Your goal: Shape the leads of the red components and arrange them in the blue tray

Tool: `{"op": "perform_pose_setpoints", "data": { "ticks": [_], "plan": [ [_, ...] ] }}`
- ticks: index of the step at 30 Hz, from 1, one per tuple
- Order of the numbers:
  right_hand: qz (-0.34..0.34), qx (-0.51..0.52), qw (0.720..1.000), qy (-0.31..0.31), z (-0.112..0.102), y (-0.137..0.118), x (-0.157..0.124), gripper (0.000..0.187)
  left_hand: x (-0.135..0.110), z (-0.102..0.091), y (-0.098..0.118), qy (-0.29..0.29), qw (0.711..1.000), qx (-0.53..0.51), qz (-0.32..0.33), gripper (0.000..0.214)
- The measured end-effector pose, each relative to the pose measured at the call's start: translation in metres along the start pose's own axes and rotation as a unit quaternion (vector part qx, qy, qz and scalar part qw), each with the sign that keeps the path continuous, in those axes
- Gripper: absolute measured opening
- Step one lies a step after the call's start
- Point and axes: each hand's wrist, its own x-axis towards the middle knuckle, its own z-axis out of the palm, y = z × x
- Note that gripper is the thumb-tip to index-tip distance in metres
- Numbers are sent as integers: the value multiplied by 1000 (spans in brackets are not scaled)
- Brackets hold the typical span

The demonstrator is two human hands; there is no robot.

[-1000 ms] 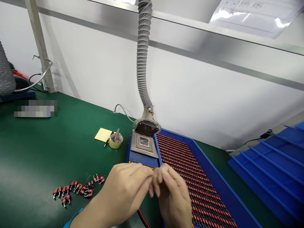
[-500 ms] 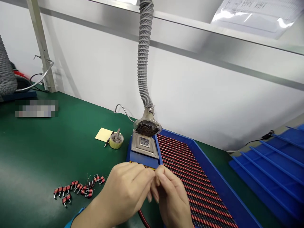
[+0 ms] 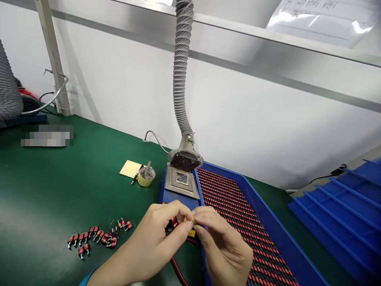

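In front of the solder pot (image 3: 182,187), both of my hands meet at their fingertips. My left hand (image 3: 162,236) is closed around a small red-and-black wound coil (image 3: 170,227), which shows partly between its thumb and fingers. Pressed against the left fingertips, my right hand (image 3: 224,242) pinches with thumb and forefinger; whatever lies between them is too small to make out. Several similar coils (image 3: 98,235) with pale legs lie loose on the green table to the left. Beside my right hand, a blue tray (image 3: 285,238) holds dense rows of red-and-black coils (image 3: 238,210).
A fume hose (image 3: 181,75) hangs with its hood over the back of the pot. Left of the pot are a yellow tub (image 3: 145,177), a pen (image 3: 137,174) and a yellow paper pad (image 3: 130,169). Ribbed blue trays (image 3: 342,210) stand at the right.
My left hand has turned and its fingers have opened out somewhat, so the coil now shows. My right hand has shifted slightly right, its fingertips still against the left ones.
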Motion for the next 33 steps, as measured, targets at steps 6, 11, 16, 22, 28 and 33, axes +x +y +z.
{"op": "perform_pose_setpoints", "data": {
  "ticks": [6,11,16,22,28,33],
  "plan": [
    [137,10,990,-19,3,-3,-3,20,0,9,-9,66,956,206,199,20],
    [246,259,934,-29,4,-3,1,37,-2,7,-5,54,976,136,159,19],
    [83,58,995,0,-1,0,-1,17,-2,2,1,24,998,18,48,14],
    [111,21,993,28,9,-1,-5,18,-1,8,-6,63,969,166,174,18],
    [186,235,954,-3,6,-5,2,30,-2,5,-2,39,994,57,88,18],
    [57,34,998,5,0,-1,-3,27,-1,0,4,7,1000,-29,-4,17]
  ]
}}
